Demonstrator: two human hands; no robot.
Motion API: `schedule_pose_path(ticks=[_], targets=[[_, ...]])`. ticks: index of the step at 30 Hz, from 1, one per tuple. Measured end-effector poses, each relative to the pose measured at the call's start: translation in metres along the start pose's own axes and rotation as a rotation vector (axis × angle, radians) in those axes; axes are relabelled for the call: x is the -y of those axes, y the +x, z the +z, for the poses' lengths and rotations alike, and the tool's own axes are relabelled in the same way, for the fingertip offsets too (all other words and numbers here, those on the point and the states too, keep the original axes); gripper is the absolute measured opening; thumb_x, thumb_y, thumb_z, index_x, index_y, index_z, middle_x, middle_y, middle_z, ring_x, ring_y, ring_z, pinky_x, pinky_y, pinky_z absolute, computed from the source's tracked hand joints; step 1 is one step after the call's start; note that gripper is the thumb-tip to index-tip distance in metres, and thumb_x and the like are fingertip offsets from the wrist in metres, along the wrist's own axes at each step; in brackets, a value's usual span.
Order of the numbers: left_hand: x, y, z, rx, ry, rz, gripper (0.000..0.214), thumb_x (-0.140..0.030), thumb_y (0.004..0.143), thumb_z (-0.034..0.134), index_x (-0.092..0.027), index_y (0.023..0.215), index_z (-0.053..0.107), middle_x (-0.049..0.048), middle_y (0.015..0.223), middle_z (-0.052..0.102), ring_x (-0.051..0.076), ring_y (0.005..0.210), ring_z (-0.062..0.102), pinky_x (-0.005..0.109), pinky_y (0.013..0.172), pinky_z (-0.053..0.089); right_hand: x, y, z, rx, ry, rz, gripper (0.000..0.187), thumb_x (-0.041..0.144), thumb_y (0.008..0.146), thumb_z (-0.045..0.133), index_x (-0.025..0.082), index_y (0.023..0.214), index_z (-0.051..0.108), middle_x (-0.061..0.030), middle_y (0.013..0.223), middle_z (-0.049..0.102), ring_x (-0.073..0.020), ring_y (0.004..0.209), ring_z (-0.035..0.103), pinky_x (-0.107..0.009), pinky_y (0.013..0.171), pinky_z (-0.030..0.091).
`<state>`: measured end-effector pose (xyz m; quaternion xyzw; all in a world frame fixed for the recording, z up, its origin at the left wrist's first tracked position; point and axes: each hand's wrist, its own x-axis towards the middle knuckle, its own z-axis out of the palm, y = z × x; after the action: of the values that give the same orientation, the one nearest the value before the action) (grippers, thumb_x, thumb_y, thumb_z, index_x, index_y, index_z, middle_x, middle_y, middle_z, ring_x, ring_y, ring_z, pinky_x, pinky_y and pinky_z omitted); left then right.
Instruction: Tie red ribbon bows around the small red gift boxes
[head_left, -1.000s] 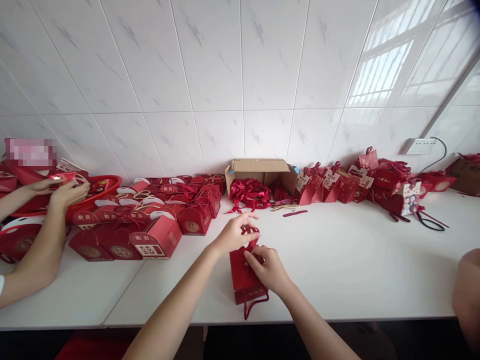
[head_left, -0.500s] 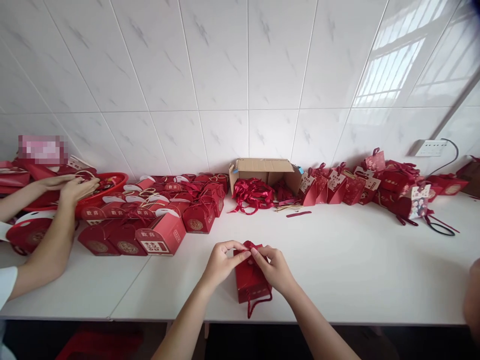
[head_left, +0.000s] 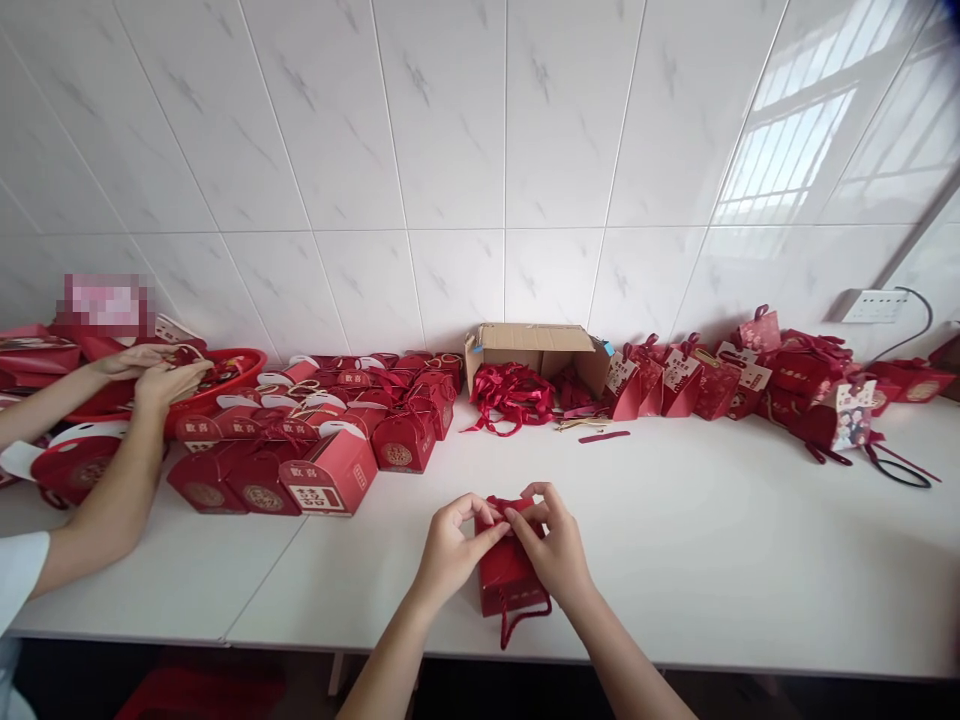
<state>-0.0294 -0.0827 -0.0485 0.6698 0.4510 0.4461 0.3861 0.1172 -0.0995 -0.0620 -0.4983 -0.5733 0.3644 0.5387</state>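
Observation:
A small red gift box [head_left: 508, 580] with a dark red cord handle hanging off its near end lies on the white table [head_left: 712, 560] close to the front edge. My left hand [head_left: 450, 550] and my right hand [head_left: 556, 545] meet over its far end. Both pinch the red ribbon [head_left: 504, 507] at the box's top, fingers closed on it.
Rows of finished red gift boxes [head_left: 330, 430] stand at the left. An open cardboard box [head_left: 536, 350] full of red ribbons sits by the tiled wall, with red bags [head_left: 720, 380] to its right. Another person's hands [head_left: 154, 375] work over a red basin [head_left: 225, 375] at the far left.
My left hand came back from the far side of the box and closed on the ribbon beside my right hand. The view has shifted a little upward and left.

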Motion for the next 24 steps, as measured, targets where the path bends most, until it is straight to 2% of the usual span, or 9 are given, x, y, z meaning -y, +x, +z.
schedule_pose_path(ticks=[4,7,10,15,17,20,22,24], targets=[[0.003,-0.004,0.001,0.009,-0.058,0.012,0.02,-0.023,0.076,0.064,-0.02,0.064,0.049,0.0052,0.087,0.071,0.022,0.099,0.064,0.035,0.089,0.048,-0.002,-0.001,0.001,-0.009,-0.063,-0.038,0.02,0.038,0.085,0.055,0.02,0.087,0.065,-0.006,0.075,0.069,-0.0205,0.071,0.063,-0.032,0.069,0.049],[0.007,-0.007,0.003,-0.053,-0.054,0.016,0.019,-0.022,0.076,0.063,-0.02,0.064,0.049,0.0054,0.086,0.071,0.022,0.102,0.063,0.036,0.091,0.047,-0.005,-0.002,0.0,-0.004,-0.13,-0.114,0.023,0.036,0.086,0.054,0.02,0.084,0.071,-0.0088,0.083,0.064,-0.0209,0.076,0.061,-0.033,0.069,0.049],[0.013,-0.006,0.006,-0.109,-0.072,0.017,0.019,-0.023,0.076,0.063,-0.02,0.065,0.048,0.0052,0.083,0.07,0.022,0.097,0.065,0.036,0.089,0.048,-0.008,-0.004,-0.002,0.028,-0.174,-0.167,0.021,0.034,0.084,0.058,0.019,0.085,0.073,-0.0087,0.084,0.058,-0.0207,0.076,0.06,-0.033,0.068,0.05],[0.018,-0.005,0.009,-0.122,-0.098,0.021,0.017,-0.022,0.078,0.062,-0.02,0.067,0.049,0.0049,0.084,0.07,0.022,0.097,0.064,0.036,0.091,0.046,-0.01,-0.006,-0.001,0.005,-0.157,-0.119,0.017,0.026,0.083,0.057,0.018,0.077,0.07,-0.0122,0.101,0.057,-0.0245,0.095,0.059,-0.037,0.083,0.049],[0.019,-0.006,0.009,-0.116,-0.118,0.021,0.016,-0.021,0.078,0.062,-0.02,0.067,0.05,0.005,0.085,0.07,0.022,0.099,0.064,0.036,0.091,0.046,-0.01,-0.006,-0.001,0.006,-0.138,-0.074,0.018,0.027,0.085,0.055,0.018,0.075,0.068,-0.0143,0.115,0.054,-0.027,0.11,0.054,-0.039,0.09,0.047],[0.022,-0.006,0.01,-0.11,-0.161,0.014,0.015,-0.019,0.078,0.062,-0.019,0.068,0.05,0.0057,0.086,0.07,0.022,0.101,0.063,0.036,0.092,0.046,-0.01,-0.005,-0.001,0.061,-0.158,-0.021,0.025,0.03,0.087,0.051,0.018,0.07,0.064,-0.014,0.137,0.042,-0.03,0.13,0.036,-0.044,0.1,0.038],[0.024,-0.005,0.011,-0.111,-0.195,0.009,0.017,-0.019,0.078,0.062,-0.019,0.067,0.05,0.006,0.084,0.07,0.022,0.101,0.063,0.037,0.093,0.046,-0.011,-0.004,-0.002,0.133,-0.19,-0.009,0.028,0.031,0.088,0.049,0.018,0.067,0.062,-0.0124,0.144,0.038,-0.0304,0.138,0.023,-0.047,0.106,0.03],[0.027,-0.002,0.013,-0.109,-0.223,0.001,0.016,-0.02,0.078,0.063,-0.019,0.069,0.049,0.0061,0.083,0.07,0.022,0.1,0.064,0.037,0.093,0.046,-0.011,-0.003,-0.004,0.194,-0.179,-0.003,0.029,0.031,0.089,0.049,0.018,0.067,0.062,-0.0115,0.146,0.036,-0.0291,0.14,0.018,-0.049,0.109,0.024]])
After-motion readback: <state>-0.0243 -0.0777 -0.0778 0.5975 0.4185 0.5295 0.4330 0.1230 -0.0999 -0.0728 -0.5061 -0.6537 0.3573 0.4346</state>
